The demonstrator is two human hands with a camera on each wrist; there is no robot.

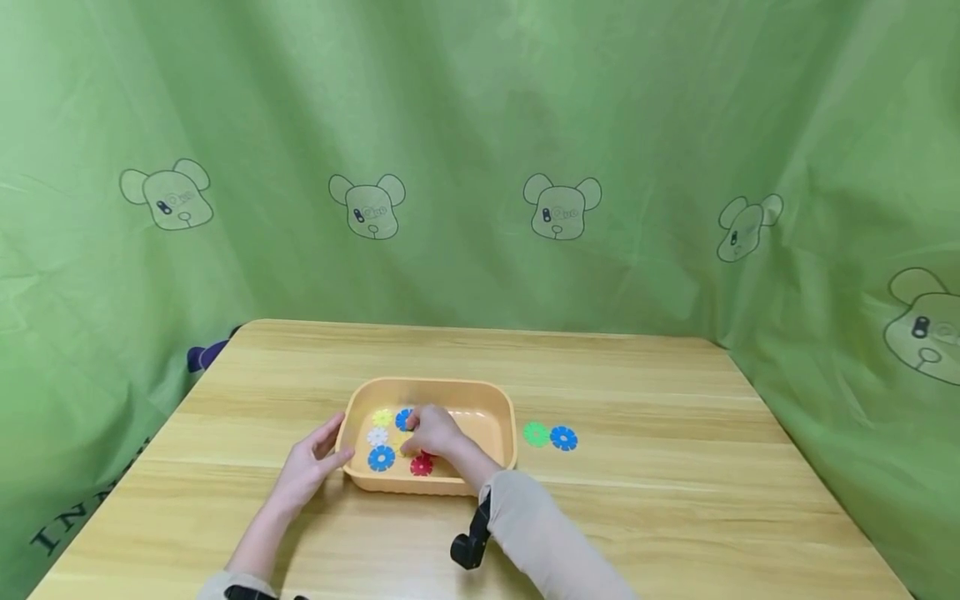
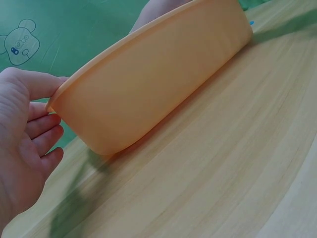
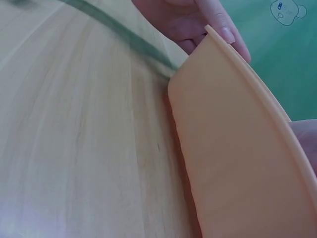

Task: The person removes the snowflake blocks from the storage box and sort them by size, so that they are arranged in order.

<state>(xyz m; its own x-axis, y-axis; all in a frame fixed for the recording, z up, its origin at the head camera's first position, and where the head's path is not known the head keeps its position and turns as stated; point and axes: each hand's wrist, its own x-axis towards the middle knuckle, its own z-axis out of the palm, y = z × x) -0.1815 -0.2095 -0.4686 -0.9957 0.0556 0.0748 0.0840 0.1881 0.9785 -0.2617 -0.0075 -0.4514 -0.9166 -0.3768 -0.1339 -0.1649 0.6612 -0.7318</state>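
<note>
An orange basket (image 1: 480, 400) holds several flower-shaped discs: a yellow disc (image 1: 382, 417), a white disc (image 1: 377, 436), a blue disc (image 1: 381, 457), a red disc (image 1: 422, 465) and others. My left hand (image 1: 303, 468) grips the basket's left end, its thumb over the rim in the left wrist view, where the hand (image 2: 25, 119) shows beside the orange wall (image 2: 148, 74). Inside the basket, my right hand (image 1: 438, 435) reaches down with bent fingers at a yellow disc (image 1: 405, 443), beside another blue disc (image 1: 403, 419); whether it pinches one is hidden.
Right of the basket, a green disc (image 1: 536, 433) and a blue disc (image 1: 564, 438) lie side by side on the wooden table (image 1: 675, 500). A green curtain (image 1: 465, 275) hangs behind the table. Something purple (image 1: 201, 358) shows past its back left corner.
</note>
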